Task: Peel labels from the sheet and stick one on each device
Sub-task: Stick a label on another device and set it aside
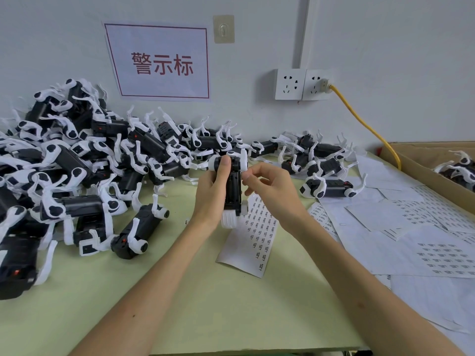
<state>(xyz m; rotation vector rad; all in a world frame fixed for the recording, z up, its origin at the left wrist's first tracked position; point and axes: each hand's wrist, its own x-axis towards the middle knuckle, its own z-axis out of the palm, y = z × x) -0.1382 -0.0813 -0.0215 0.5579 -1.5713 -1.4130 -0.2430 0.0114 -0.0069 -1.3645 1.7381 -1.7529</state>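
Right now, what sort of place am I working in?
Probably a factory labelling bench: a big pile of identical black-and-white devices, printed label sheets, and a cardboard box holding more.

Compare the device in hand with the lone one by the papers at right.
The held device stands on end; the lone device lies lengthwise by the white papers. The left hand grips the held one and the right hand pinches its edge; nothing touches the lone one. Both have black bodies with white parts.

Black-and-white device [232, 186] upright above label sheet [254, 242], other devices [77, 163] heaped left
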